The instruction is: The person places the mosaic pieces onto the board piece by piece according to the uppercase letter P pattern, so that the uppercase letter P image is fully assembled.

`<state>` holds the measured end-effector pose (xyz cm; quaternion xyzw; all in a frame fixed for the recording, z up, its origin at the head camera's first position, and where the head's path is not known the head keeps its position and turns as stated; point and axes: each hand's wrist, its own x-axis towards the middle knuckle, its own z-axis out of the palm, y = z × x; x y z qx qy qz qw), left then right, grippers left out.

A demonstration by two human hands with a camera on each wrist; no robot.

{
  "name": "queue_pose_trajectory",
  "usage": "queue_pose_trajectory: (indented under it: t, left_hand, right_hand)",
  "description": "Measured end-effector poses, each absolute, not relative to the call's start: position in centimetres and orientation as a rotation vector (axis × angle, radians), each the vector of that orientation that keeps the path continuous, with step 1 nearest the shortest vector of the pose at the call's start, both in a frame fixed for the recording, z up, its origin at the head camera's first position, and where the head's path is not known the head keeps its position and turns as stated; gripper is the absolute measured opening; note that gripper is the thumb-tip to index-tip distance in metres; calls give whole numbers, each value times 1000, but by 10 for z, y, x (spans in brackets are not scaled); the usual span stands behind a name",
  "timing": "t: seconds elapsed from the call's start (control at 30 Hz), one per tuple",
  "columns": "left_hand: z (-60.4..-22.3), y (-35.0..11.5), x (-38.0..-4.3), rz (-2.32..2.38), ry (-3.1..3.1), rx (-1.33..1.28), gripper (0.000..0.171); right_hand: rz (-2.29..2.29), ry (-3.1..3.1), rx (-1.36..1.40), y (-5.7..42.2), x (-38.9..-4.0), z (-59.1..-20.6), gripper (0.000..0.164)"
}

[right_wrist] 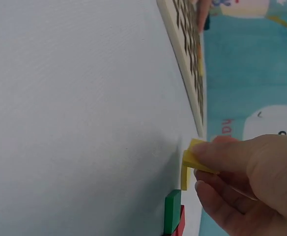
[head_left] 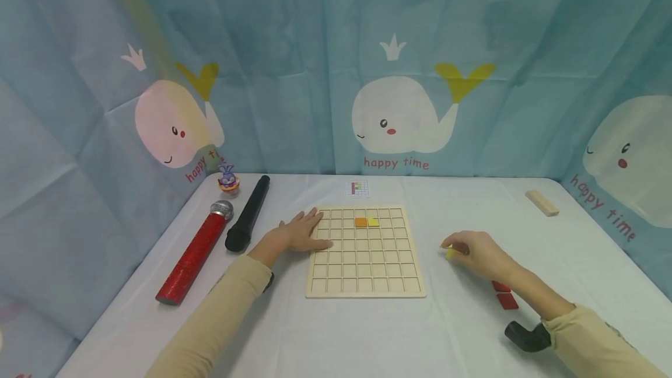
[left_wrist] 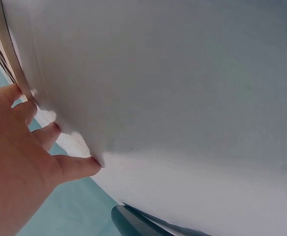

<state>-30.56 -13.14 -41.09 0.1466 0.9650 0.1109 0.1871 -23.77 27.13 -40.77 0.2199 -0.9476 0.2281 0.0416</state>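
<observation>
A wooden grid board (head_left: 364, 294) lies mid-table, with an orange tile (head_left: 361, 223) and a yellow tile (head_left: 373, 222) side by side in one of its upper rows. My left hand (head_left: 301, 233) rests on the board's left edge, fingers spread and thumb reaching over the grid. To the right of the board, my right hand (head_left: 480, 254) pinches a yellow tile (right_wrist: 198, 163) between thumb and fingers, low over the table. Just behind it in the right wrist view shows another yellow piece (right_wrist: 184, 179). A green tile (right_wrist: 172, 211) and red tiles (head_left: 507, 301) lie nearby, partly hidden by the hand in the head view.
A red glitter microphone (head_left: 191, 258) and a black microphone (head_left: 249, 214) lie left of the board. Behind them stands a small purple toy (head_left: 228, 182). A printed grid card (head_left: 359, 189) lies beyond the board, and a wooden block (head_left: 542, 203) at the far right.
</observation>
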Motion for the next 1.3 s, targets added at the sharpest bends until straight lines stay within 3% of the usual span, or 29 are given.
queue_pose_trajectory:
  t: [0.3, 0.67, 1.3]
  left_hand:
    - [-409, -131, -303, 315, 2719, 405, 92]
    - [-406, -131, -302, 338, 2706, 416, 92]
    - [-406, -130, -299, 369, 2716, 404, 90]
  right_hand:
    - [949, -2905, 382, 268, -243, -398, 20]
    - [1539, -2923, 33, 267, -252, -400, 50]
    - [1811, -2804, 15, 241, -264, -407, 48]
